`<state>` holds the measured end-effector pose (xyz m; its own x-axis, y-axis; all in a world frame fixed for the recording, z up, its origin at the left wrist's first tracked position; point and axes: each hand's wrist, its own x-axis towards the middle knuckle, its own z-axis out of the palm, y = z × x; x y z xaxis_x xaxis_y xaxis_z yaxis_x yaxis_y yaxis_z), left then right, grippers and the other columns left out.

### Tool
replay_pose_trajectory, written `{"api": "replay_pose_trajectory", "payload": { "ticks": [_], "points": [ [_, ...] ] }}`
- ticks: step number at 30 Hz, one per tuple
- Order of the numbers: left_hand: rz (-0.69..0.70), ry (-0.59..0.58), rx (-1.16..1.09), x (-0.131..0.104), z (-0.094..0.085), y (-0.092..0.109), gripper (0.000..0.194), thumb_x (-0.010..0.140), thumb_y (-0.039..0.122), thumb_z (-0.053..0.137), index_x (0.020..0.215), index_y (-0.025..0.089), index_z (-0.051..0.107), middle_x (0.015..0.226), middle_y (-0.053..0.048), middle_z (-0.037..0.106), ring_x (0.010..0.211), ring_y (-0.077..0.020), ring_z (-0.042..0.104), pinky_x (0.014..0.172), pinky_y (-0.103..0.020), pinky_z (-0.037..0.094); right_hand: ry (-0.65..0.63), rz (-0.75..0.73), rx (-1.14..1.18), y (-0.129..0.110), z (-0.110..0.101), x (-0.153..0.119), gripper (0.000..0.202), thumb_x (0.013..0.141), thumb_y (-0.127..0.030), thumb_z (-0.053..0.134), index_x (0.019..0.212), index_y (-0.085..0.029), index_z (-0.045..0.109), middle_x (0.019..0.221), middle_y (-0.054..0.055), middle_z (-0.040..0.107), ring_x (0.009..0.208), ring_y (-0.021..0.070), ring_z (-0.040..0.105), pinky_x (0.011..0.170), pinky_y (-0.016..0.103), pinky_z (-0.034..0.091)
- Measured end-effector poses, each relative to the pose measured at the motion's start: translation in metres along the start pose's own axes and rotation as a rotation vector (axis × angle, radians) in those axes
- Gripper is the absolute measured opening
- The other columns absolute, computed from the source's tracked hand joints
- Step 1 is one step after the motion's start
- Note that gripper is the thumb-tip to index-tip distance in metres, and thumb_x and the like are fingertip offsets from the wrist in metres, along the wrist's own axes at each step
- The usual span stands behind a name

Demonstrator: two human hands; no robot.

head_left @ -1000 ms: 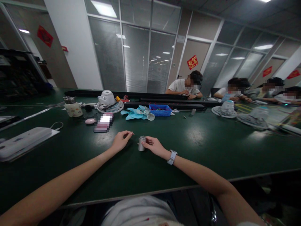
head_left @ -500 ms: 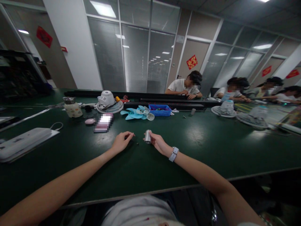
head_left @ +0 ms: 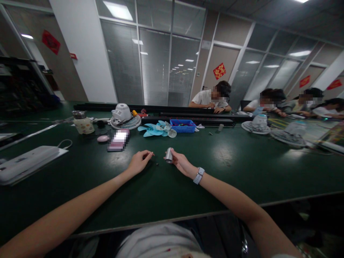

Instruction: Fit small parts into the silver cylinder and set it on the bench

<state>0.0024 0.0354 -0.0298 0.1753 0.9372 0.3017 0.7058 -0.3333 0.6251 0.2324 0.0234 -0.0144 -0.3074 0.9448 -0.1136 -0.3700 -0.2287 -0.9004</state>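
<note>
My right hand (head_left: pixel 182 163) is wrapped round a short silver metal cylinder (head_left: pixel 169 155), held tilted just over the green table (head_left: pixel 172 193). To its left, my left hand (head_left: pixel 140 160) rests low with thumb and fingertips drawn together in a pinch. Whatever those fingertips hold, if anything, is too small to make out. A tiny dark piece (head_left: pixel 157 164) lies on the table between the two hands, apart from both.
Beyond my hands are light-blue fan blades (head_left: pixel 156 129), a blue tray (head_left: pixel 183 126) of small parts and a white fan (head_left: pixel 123 116). A phone (head_left: pixel 118 139), a jar (head_left: pixel 82 122) and a white case (head_left: pixel 29 163) lie leftward. Several people sit across and to the right.
The silver cylinder has tilted very slightly in my right hand. My left hand and the tiny dark piece stay where they were.
</note>
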Motion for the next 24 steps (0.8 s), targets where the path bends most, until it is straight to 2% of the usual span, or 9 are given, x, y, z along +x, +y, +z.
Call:
{"api": "replay_pose_trajectory", "payload": {
  "ticks": [4,9,16,24],
  "points": [
    [0.009,0.003,0.005,0.0010,0.0021,-0.0041,0.045,0.091,0.054,0.041,0.098,0.023,0.072,0.088,-0.004,0.072,0.084,-0.0235,0.064,0.076,-0.033,0.046,0.058,0.026,0.049,-0.0044,0.0047,-0.0035,0.031,0.098,-0.034,0.047,0.100,-0.009,0.065,0.095,0.010,0.072,0.083,0.0150,0.070,0.081,0.028,0.056],
    [0.028,0.001,0.006,0.0011,0.0019,-0.0040,0.045,0.091,0.053,0.041,0.098,0.022,0.073,0.090,-0.005,0.072,0.086,-0.0236,0.063,0.078,-0.034,0.045,0.051,0.043,0.047,-0.0023,0.0027,-0.0024,0.035,0.099,-0.040,0.044,0.101,-0.012,0.064,0.091,0.009,0.072,0.070,0.0128,0.070,0.084,0.030,0.056],
    [0.033,0.002,0.007,0.0008,0.0014,-0.0029,0.045,0.092,0.053,0.040,0.098,0.022,0.072,0.093,-0.005,0.072,0.086,-0.0235,0.063,0.079,-0.034,0.045,0.041,0.015,0.081,-0.0027,0.0034,-0.0022,0.033,0.100,-0.035,0.044,0.106,-0.008,0.062,0.095,0.010,0.072,0.085,0.0144,0.070,0.075,0.025,0.059],
    [0.031,-0.001,0.033,0.0001,0.0004,-0.0008,0.045,0.092,0.053,0.040,0.099,0.023,0.073,0.090,-0.005,0.073,0.086,-0.0240,0.064,0.077,-0.034,0.046,0.029,0.008,0.025,0.0004,-0.0026,0.0008,0.031,0.097,-0.035,0.050,0.110,-0.010,0.062,0.101,0.011,0.071,0.077,0.0121,0.067,0.059,0.018,0.057]
  ]
}}
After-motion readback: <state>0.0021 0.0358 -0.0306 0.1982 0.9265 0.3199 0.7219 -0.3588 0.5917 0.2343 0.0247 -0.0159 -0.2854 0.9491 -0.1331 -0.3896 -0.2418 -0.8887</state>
